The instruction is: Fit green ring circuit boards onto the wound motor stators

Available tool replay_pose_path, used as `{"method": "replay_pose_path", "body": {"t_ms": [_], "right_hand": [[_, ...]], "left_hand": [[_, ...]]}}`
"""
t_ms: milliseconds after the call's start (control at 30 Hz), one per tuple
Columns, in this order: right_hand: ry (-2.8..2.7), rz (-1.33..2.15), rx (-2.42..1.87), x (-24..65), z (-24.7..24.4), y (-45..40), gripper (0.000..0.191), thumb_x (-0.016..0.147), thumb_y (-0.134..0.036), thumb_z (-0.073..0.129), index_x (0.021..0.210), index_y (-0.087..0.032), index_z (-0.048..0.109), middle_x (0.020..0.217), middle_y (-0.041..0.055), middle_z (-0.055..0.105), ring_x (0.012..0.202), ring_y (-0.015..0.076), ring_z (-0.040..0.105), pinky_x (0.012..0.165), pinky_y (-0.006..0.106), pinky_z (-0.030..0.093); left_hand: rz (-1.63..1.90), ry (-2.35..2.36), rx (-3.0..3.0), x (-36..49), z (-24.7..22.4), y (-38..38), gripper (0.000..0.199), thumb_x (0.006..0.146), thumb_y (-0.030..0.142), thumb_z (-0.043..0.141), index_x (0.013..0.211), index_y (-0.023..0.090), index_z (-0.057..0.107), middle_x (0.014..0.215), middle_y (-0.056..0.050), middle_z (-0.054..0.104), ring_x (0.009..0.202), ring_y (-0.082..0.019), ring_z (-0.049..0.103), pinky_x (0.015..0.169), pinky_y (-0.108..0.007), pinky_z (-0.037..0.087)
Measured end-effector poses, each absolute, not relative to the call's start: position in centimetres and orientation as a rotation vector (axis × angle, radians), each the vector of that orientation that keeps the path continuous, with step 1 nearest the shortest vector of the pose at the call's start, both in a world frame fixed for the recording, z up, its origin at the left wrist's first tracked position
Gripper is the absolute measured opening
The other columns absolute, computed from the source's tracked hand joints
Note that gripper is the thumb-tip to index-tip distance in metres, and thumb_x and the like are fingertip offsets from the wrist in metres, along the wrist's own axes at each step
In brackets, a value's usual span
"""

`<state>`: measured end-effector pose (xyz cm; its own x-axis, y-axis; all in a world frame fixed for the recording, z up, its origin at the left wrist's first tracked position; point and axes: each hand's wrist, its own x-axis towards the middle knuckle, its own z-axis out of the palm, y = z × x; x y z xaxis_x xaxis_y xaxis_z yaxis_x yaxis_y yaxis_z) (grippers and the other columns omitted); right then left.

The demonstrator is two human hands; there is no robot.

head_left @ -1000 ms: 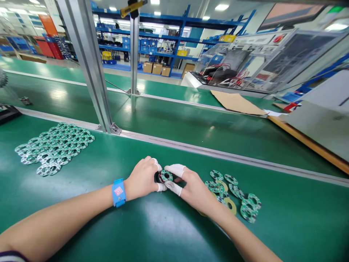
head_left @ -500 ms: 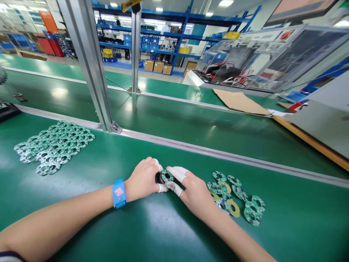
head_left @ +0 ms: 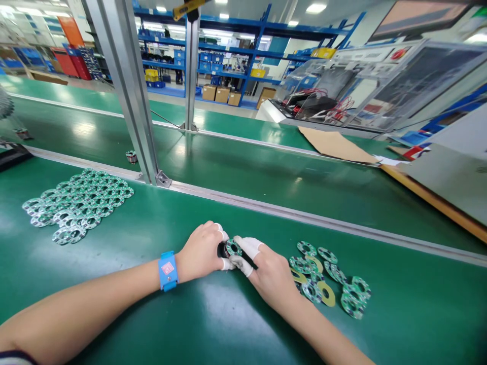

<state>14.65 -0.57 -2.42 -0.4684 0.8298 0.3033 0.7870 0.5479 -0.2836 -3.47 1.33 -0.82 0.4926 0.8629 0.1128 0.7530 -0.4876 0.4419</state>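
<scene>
My left hand [head_left: 201, 252], with white finger cots and a blue wrist strap [head_left: 168, 271], is closed round a small motor stator with a dark side. A ring-shaped green circuit board [head_left: 233, 247] sits on the stator's face, turned toward me. My right hand [head_left: 273, 271], also in white finger cots, pinches the board's edge from the right with thumb and fingers. The fingertips hide much of the stator. To the right of my right hand lie several loose ring boards [head_left: 353, 296], mixed with a few yellow rings [head_left: 326, 293].
A neat array of ring boards [head_left: 89, 197] covers the bench at left. Behind a metal rail [head_left: 266, 209] runs a green conveyor belt [head_left: 236, 162], with another small stator [head_left: 131, 156] beside the aluminium post [head_left: 127, 86]. Cardboard [head_left: 337, 144] and a clear-covered machine [head_left: 342, 86] stand beyond.
A small stator on the belt has come out from behind the post, moving left. Both hands keep their hold with barely any movement; the view has shifted slightly.
</scene>
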Motion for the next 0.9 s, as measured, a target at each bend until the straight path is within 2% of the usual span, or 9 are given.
{"method": "replay_pose_path", "body": {"t_ms": [133, 200, 300, 400, 467, 533, 633, 767, 900], "right_hand": [[-2.301, 0.453, -1.237, 14.2, -1.3, -0.1, 0.035, 0.081, -0.026, 0.053, 0.115, -0.018, 0.055, 0.111, 0.0119, 0.062, 0.099, 0.0241, 0.059, 0.081, 0.038, 0.051], [-2.288, 0.609, -1.193, 13.9, -0.7, 0.3, 0.029, 0.080, -0.025, 0.054, 0.108, -0.018, 0.057, 0.105, 0.0102, 0.062, 0.093, 0.0224, 0.059, 0.080, 0.037, 0.050], [-2.244, 0.729, -1.185, 13.6, -0.3, 0.5, 0.022, 0.078, -0.025, 0.056, 0.099, -0.019, 0.059, 0.096, 0.0078, 0.064, 0.086, 0.0214, 0.059, 0.077, 0.037, 0.049], [-2.162, 0.809, -1.198, 13.9, -0.6, 0.4, 0.029, 0.079, -0.028, 0.057, 0.106, -0.019, 0.057, 0.103, 0.0092, 0.063, 0.093, 0.0230, 0.058, 0.082, 0.039, 0.048], [-2.116, 0.891, -1.195, 14.2, -0.8, 0.5, 0.037, 0.079, -0.031, 0.057, 0.114, -0.019, 0.054, 0.109, 0.0103, 0.062, 0.096, 0.0238, 0.057, 0.086, 0.041, 0.046], [-2.084, 1.039, -1.158, 14.7, -0.8, 0.6, 0.042, 0.078, -0.033, 0.060, 0.117, -0.019, 0.053, 0.112, 0.0102, 0.061, 0.099, 0.0236, 0.057, 0.088, 0.041, 0.046], [-2.050, 1.305, -1.077, 15.2, -0.6, 0.9, 0.041, 0.076, -0.031, 0.061, 0.115, -0.020, 0.054, 0.114, 0.0091, 0.060, 0.104, 0.0225, 0.056, 0.092, 0.040, 0.045], [-2.023, 1.231, -1.110, 15.1, -0.8, 0.9, 0.036, 0.074, -0.020, 0.058, 0.110, -0.020, 0.057, 0.108, 0.0077, 0.061, 0.094, 0.0201, 0.058, 0.087, 0.039, 0.047], [-1.966, 1.154, -1.180, 14.3, -1.5, 0.8, 0.036, 0.067, -0.012, 0.058, 0.103, -0.019, 0.059, 0.097, 0.0054, 0.063, 0.083, 0.0187, 0.057, 0.079, 0.036, 0.049]], "left_hand": [[0.434, 1.359, 2.405, -3.5, -0.9, 1.3, 0.032, 0.064, 0.041, 0.073, 0.079, 0.015, 0.061, 0.082, -0.004, 0.058, 0.080, -0.020, 0.050, 0.069, -0.030, 0.039], [0.429, 1.369, 2.400, -3.5, -0.9, 1.4, 0.031, 0.062, 0.037, 0.075, 0.079, 0.015, 0.061, 0.083, -0.004, 0.058, 0.080, -0.020, 0.050, 0.069, -0.030, 0.040], [0.399, 1.370, 2.400, -3.8, -0.3, 1.4, 0.033, 0.062, 0.042, 0.074, 0.078, 0.015, 0.061, 0.081, -0.004, 0.057, 0.080, -0.021, 0.050, 0.069, -0.032, 0.041], [0.395, 1.298, 2.435, -4.1, 1.3, 0.9, 0.043, 0.061, 0.045, 0.074, 0.087, 0.014, 0.060, 0.087, -0.006, 0.056, 0.085, -0.023, 0.050, 0.074, -0.034, 0.044], [0.417, 1.242, 2.509, -4.1, 2.1, 0.2, 0.034, 0.069, 0.031, 0.070, 0.096, 0.013, 0.058, 0.095, -0.007, 0.056, 0.091, -0.022, 0.050, 0.079, -0.033, 0.046], [0.384, 1.187, 2.655, -3.8, 2.3, -0.8, 0.016, 0.079, 0.013, 0.055, 0.095, 0.013, 0.057, 0.095, -0.008, 0.057, 0.091, -0.021, 0.051, 0.079, -0.031, 0.047], [0.285, 1.093, 2.908, -3.1, 1.3, -1.9, 0.019, 0.085, 0.006, 0.041, 0.083, 0.012, 0.059, 0.083, -0.008, 0.058, 0.085, -0.021, 0.054, 0.071, -0.032, 0.050], [0.393, 1.032, 3.099, -2.8, -0.2, -2.2, 0.021, 0.086, 0.009, 0.043, 0.076, 0.010, 0.061, 0.076, -0.010, 0.059, 0.087, -0.025, 0.058, 0.068, -0.035, 0.053], [0.433, 0.929, 3.225, -3.1, -0.7, -2.1, 0.019, 0.081, 0.006, 0.047, 0.074, 0.009, 0.064, 0.074, -0.013, 0.061, 0.093, -0.030, 0.059, 0.073, -0.040, 0.054]]}}
